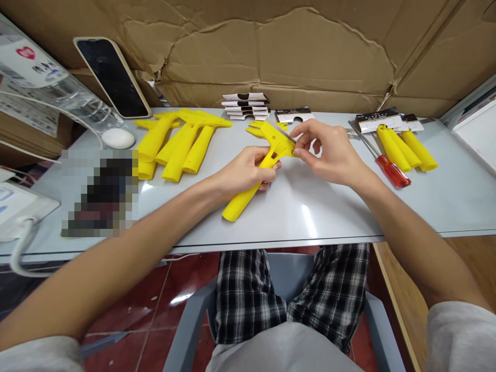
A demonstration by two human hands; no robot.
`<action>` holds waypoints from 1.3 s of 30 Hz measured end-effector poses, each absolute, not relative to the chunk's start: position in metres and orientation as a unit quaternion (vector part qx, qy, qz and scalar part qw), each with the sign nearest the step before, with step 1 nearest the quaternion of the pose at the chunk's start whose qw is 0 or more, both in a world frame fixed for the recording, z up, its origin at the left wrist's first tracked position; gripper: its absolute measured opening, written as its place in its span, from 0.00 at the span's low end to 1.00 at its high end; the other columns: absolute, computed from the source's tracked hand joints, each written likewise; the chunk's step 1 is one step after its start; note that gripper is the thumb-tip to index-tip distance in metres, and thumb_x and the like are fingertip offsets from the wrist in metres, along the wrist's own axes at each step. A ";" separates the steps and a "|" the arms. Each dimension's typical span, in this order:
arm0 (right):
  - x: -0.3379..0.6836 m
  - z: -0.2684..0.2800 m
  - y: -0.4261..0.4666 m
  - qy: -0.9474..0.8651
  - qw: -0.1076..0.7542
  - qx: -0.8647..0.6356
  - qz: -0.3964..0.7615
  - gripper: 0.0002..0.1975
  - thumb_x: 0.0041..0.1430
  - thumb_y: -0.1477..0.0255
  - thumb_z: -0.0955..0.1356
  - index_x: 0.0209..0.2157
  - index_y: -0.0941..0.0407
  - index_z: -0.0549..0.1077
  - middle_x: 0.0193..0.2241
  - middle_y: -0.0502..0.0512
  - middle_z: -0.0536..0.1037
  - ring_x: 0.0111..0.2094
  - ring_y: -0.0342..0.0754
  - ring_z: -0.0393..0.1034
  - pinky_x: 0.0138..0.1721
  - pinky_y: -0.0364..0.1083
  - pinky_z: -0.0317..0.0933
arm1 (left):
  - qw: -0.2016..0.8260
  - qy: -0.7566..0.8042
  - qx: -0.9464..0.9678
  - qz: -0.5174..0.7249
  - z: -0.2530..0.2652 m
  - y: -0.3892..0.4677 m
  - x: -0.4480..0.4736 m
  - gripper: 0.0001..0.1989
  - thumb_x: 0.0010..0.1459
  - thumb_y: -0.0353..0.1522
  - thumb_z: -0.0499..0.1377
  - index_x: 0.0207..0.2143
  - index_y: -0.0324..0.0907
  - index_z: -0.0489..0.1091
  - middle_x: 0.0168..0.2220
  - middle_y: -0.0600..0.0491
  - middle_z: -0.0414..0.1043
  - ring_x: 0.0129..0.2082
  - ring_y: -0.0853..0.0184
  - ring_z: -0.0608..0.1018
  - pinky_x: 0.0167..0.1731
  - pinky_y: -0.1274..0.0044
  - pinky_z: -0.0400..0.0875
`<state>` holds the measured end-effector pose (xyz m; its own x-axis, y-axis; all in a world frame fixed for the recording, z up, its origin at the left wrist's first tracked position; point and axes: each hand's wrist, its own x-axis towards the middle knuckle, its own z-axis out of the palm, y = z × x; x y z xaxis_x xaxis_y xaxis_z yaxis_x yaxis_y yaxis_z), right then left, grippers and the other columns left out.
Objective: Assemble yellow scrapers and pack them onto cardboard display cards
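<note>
My left hand [246, 173] is wrapped round a yellow plastic scraper [242, 201], its handle slanting down toward the table's front edge. A thin metal blade [282, 130] runs along the scraper's head. At the right end of that head, my right hand [331, 152] has thumb and index finger pinched together; whatever small thing is between them, if any, is hidden. Just behind the head lie small yellow plastic pieces [253, 133]. Several yellow scraper handles [180, 150] are piled to the left.
Folded black-and-white cards [245, 109] are stacked at the back. On the right are carded scrapers [391, 147] and a red-handled screwdriver [393, 171]. A phone [112, 77], water bottle [50, 72] and white mouse [118, 138] stand at left. Cardboard [271, 57] walls the back.
</note>
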<state>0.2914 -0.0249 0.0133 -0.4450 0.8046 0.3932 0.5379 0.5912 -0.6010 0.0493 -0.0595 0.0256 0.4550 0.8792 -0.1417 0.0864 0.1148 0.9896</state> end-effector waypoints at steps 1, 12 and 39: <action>0.291 0.013 -0.025 -0.827 0.334 -0.407 0.197 0.24 0.71 0.56 0.71 0.58 0.59 0.76 0.41 0.57 0.80 0.44 0.40 0.72 0.58 0.46 0.71 | 0.621 0.414 0.584 0.319 0.026 -0.060 0.049 0.13 0.42 0.23 0.65 0.31 0.42 0.67 0.26 0.59 0.65 0.22 0.75 0.67 0.22 0.80 0.61; 0.287 0.010 -0.024 -0.839 0.327 -0.401 0.168 0.23 0.73 0.57 0.68 0.58 0.59 0.74 0.43 0.56 0.79 0.44 0.38 0.71 0.54 0.43 0.70 | 0.622 0.412 0.581 0.325 0.024 -0.059 0.050 0.12 0.43 0.23 0.66 0.29 0.42 0.68 0.26 0.59 0.65 0.22 0.74 0.68 0.23 0.80 0.64; 0.278 0.008 -0.032 -0.811 0.333 -0.460 0.142 0.21 0.73 0.56 0.69 0.57 0.56 0.73 0.43 0.56 0.80 0.45 0.41 0.73 0.58 0.48 0.73 | 0.621 0.414 0.571 0.342 0.023 -0.062 0.052 0.11 0.45 0.21 0.64 0.28 0.41 0.67 0.26 0.58 0.65 0.22 0.75 0.68 0.22 0.80 0.63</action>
<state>0.2778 -0.0320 0.0076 -0.3548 0.8406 0.4094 0.6507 0.5364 -0.5375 0.0517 -0.0616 0.0234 0.4234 0.8974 -0.1243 0.0493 0.1142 0.9922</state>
